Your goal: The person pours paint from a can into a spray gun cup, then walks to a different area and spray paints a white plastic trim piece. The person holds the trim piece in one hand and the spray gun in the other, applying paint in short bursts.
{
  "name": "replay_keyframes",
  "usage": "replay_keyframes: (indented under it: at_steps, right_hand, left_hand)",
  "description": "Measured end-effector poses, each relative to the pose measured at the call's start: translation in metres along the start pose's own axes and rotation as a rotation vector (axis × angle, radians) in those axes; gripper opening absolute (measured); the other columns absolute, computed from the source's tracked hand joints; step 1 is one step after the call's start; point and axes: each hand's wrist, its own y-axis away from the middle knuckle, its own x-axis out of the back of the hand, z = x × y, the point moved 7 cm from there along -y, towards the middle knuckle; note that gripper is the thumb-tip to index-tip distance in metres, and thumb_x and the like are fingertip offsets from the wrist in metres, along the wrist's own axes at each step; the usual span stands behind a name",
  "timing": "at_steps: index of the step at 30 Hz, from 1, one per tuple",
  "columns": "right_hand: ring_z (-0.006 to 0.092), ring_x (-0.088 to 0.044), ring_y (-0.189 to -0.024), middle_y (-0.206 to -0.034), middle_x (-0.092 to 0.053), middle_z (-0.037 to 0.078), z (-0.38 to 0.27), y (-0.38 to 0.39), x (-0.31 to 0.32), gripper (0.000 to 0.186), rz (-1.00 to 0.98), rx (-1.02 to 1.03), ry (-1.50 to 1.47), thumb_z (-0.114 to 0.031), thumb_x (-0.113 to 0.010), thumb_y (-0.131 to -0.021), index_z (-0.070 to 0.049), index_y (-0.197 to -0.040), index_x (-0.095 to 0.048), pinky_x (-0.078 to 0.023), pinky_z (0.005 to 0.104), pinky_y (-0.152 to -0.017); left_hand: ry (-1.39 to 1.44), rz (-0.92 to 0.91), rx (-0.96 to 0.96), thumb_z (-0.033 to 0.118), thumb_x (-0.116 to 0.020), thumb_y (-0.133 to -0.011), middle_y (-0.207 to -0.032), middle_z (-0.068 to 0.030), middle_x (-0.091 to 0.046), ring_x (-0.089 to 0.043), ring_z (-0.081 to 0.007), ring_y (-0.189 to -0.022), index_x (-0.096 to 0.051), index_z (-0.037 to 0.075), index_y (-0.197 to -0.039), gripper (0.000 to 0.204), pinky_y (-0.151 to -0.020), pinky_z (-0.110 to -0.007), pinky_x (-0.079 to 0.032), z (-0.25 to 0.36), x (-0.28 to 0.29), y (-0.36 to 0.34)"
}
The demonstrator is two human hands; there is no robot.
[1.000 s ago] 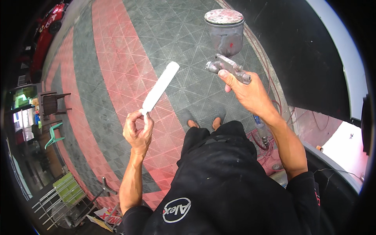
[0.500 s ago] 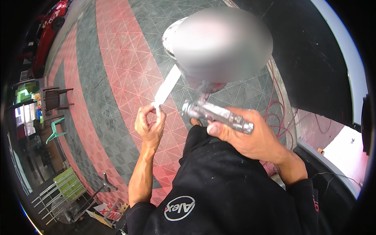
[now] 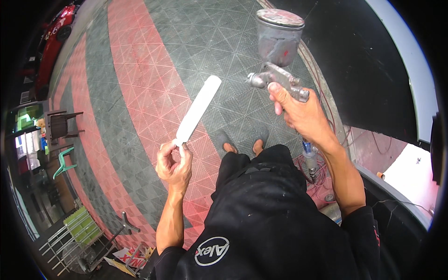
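Observation:
My left hand [image 3: 175, 163] pinches the lower end of a long, flat white strip with rounded ends [image 3: 199, 108], which slants up and to the right. Fingers wrapped round its body, my right hand [image 3: 305, 114] grips a gravity-feed spray gun [image 3: 282, 77]. The gun's grey, paint-stained cup [image 3: 280, 39] sits upright on top, under a smeared lid. Its nozzle points left toward the strip, with a gap between them. Below my right hand hangs a clear-bodied fitting with a blue part [image 3: 309, 156].
Red and grey interlocking tiles [image 3: 144, 70] cover the floor, where my feet stand. A reddish hose [image 3: 322, 182] lies coiled at the right, near a black panel [image 3: 359, 70]. Off to the left are a dark chair [image 3: 59, 123], a green stand [image 3: 64, 162] and a red car [image 3: 53, 42].
My right hand has carried the spray gun up, right and away from the strip, which its cup partly covered. My left hand has shifted slightly down and left, still pinching the strip.

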Motion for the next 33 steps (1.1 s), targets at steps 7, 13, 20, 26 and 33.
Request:
replay_keyframes:
  at_steps: [7,13,20,26,33]
  right_hand:
    - [0.0006,-0.045,-0.056,-0.078,-0.064,-0.005,-0.005,0.019,-0.002,0.043,0.079,0.008,0.052,-0.047,-0.075,-0.106,-0.005,-0.114,-0.078,-0.034,0.0237,-0.05]
    - [0.0062,-0.064,-0.076,-0.087,-0.074,0.001,-0.015,0.064,-0.043,0.042,-0.107,-0.024,-0.176,-0.036,-0.081,-0.103,0.001,-0.123,-0.078,-0.051,0.0283,-0.067]
    - [0.0093,-0.065,-0.084,-0.093,-0.074,0.007,-0.031,0.094,-0.058,0.037,-0.334,0.145,0.048,-0.029,-0.082,-0.103,0.004,-0.118,-0.075,-0.055,0.0294,-0.078]
    - [0.0079,-0.07,-0.081,-0.096,-0.079,0.004,-0.017,0.074,-0.036,0.04,-0.121,0.069,-0.153,-0.029,-0.081,-0.104,0.001,-0.13,-0.076,-0.056,0.0256,-0.072]
    - [0.0007,-0.045,-0.057,-0.087,-0.071,-0.002,-0.015,0.064,0.013,0.041,0.127,0.045,-0.055,-0.041,-0.071,-0.11,-0.002,-0.124,-0.077,-0.032,0.021,-0.05]
  left_hand:
    - [0.014,0.007,0.068,-0.01,-0.079,-0.093,-0.101,-0.012,-0.075,-0.068,-0.0147,-0.084,-0.064,-0.003,-0.119,0.031,-0.074,-0.03,-0.058,-0.001,-0.003,0.002]
    - [0.015,0.063,0.197,-0.008,-0.079,-0.093,-0.103,-0.0125,-0.076,-0.072,-0.0149,-0.09,-0.065,-0.004,-0.118,0.029,-0.084,-0.03,-0.062,-0.01,-0.012,0.003]
    - [0.268,0.192,0.553,-0.003,-0.076,-0.099,-0.104,-0.0141,-0.076,-0.075,-0.0161,-0.092,-0.064,-0.003,-0.118,0.022,-0.086,-0.033,-0.065,-0.021,-0.019,0.007]
    - [0.584,0.216,0.658,0.004,-0.071,-0.106,-0.098,-0.0109,-0.073,-0.071,-0.0167,-0.084,-0.064,-0.002,-0.118,0.015,-0.081,-0.035,-0.065,-0.03,-0.026,0.014]
    - [0.922,0.158,0.836,0.009,-0.07,-0.107,-0.094,-0.0098,-0.072,-0.069,-0.0176,-0.081,-0.064,0.001,-0.118,0.015,-0.08,-0.041,-0.064,-0.064,-0.019,0.026]
